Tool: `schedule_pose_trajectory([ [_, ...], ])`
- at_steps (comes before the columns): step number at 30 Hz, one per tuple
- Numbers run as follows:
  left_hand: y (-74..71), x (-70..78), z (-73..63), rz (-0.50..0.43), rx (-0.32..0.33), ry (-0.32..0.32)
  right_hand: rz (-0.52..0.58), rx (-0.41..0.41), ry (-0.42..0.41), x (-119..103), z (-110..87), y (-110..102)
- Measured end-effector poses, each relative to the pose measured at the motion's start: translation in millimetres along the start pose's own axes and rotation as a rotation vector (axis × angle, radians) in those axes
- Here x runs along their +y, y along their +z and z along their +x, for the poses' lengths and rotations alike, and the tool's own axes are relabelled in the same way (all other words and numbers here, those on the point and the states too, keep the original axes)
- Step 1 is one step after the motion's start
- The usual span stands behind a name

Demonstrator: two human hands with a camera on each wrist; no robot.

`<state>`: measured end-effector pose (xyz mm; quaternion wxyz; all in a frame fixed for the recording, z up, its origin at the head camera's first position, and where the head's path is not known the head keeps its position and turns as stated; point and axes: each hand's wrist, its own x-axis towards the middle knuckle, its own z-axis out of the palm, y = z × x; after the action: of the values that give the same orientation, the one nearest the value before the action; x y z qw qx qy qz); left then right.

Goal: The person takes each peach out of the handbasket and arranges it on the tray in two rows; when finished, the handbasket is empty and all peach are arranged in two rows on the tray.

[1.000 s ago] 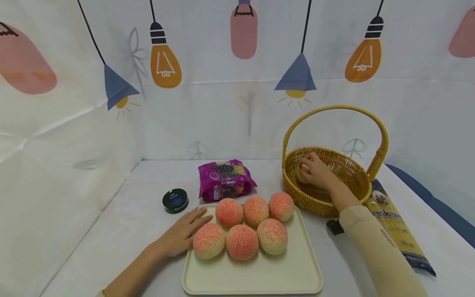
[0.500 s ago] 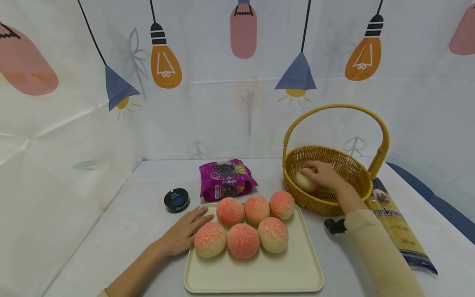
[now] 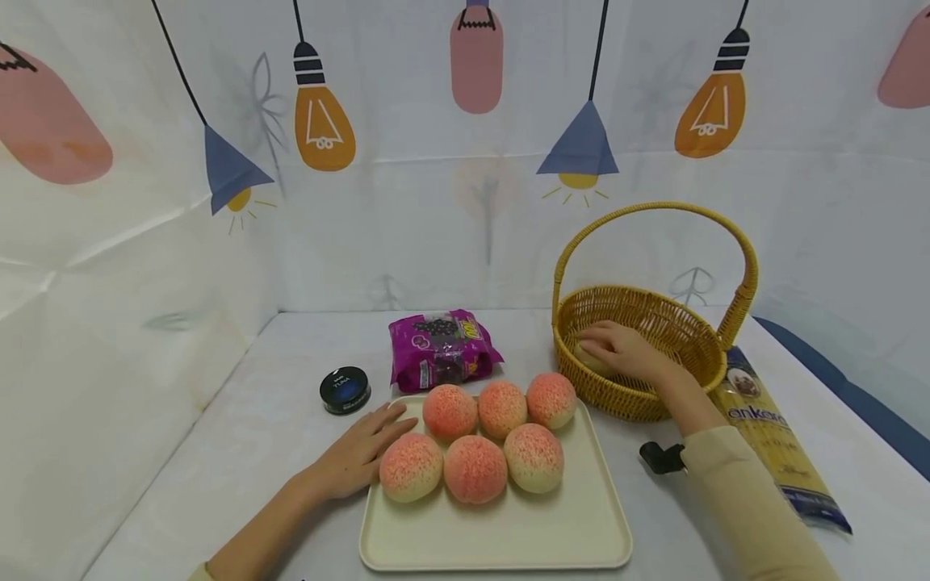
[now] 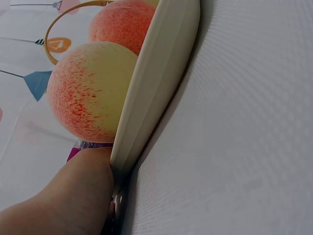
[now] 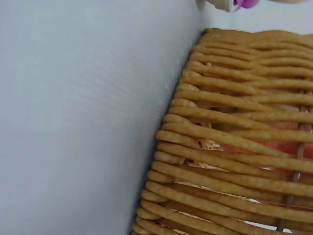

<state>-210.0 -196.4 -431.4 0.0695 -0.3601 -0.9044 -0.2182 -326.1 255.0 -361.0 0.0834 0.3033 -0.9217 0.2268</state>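
My right hand [image 3: 626, 351] reaches into the yellow-brown wicker basket [image 3: 643, 407], fingers curled over a pale peach [image 3: 590, 361] near its left wall. The hand covers much of that peach. In the right wrist view the basket's woven side [image 5: 234, 122] fills the right half, with reddish colour showing through its gaps. My left hand [image 3: 356, 456] rests at the left rim of a cream tray [image 3: 501, 541], fingers stretched out beside the front-left peach [image 3: 410, 468]. Several pink-speckled peaches lie on the tray in two rows, among them a middle front peach [image 3: 475, 470].
Behind the tray lies a purple snack packet [image 3: 443, 351]. A round dark tuna tin [image 3: 345, 390] sits left of it. To the right, a yellow-and-blue pasta packet [image 3: 777, 440] lies partly under my right sleeve. The basket's tall handle [image 3: 657, 208] arches above my right hand.
Inside the basket my right hand and the peach have come lower and nearer; in the last half second the hand has shifted slightly left, covering more of the peach. My left hand stays put.
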Motion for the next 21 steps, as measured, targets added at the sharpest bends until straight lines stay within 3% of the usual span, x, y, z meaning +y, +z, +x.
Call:
schedule_pose_trajectory([
  [4,-1.0,0.8,-0.5,-0.003,-0.007,-0.002,-0.006,-0.034,0.054,-3.9,-3.4,2.5],
  [11,-0.4,0.1,-0.7,-0.003,-0.015,0.001,0.018,-0.02,0.177,-9.6,-9.5,-0.6],
  [21,-1.2,-1.5,0.5,-0.002,-0.009,0.001,-0.025,0.053,0.132,-11.5,-11.3,-2.3],
])
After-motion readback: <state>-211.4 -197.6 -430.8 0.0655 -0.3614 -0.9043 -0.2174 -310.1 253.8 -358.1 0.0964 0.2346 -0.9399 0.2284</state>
